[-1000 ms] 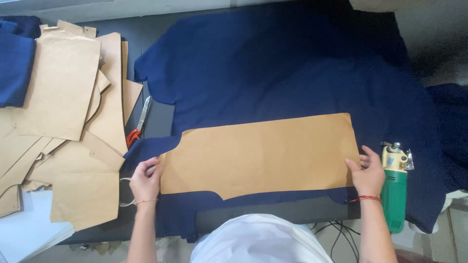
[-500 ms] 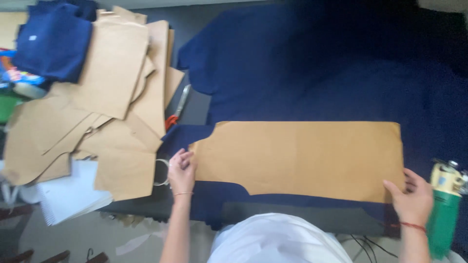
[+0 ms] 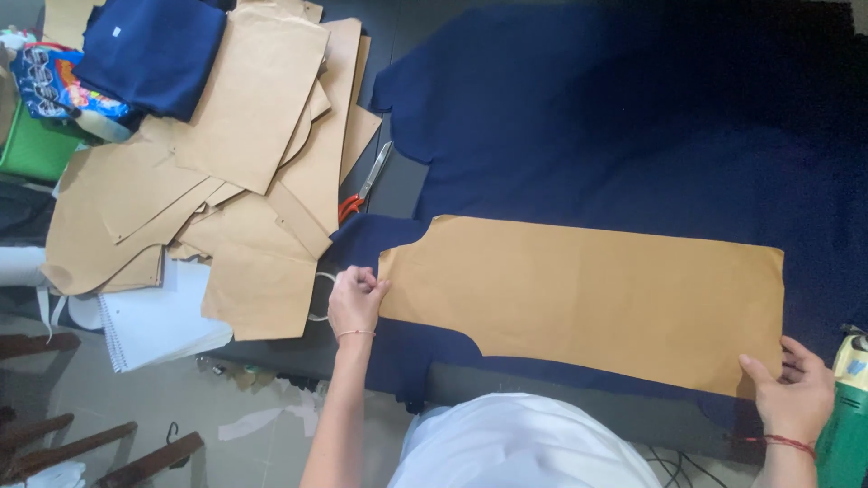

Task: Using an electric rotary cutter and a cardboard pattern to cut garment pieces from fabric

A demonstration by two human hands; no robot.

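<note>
Tan paper pattern (image 3: 588, 303) lies flat on navy fabric (image 3: 633, 126). Left hand (image 3: 354, 303) at 9 o'clock, fingers bunched, pinching its edge. Right hand (image 3: 796, 398) at 4 o'clock, fingers spread, pressing its corner. Scissors (image 3: 363, 185) at 10 o'clock.

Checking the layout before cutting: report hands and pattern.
Left hand at paper pattern left end, right hand pressing its right corner. Pattern flat on navy fabric. Nothing on it.

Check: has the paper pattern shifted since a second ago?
No. The paper pattern keeps its gap from the scissors; only the camera shifted.
</note>
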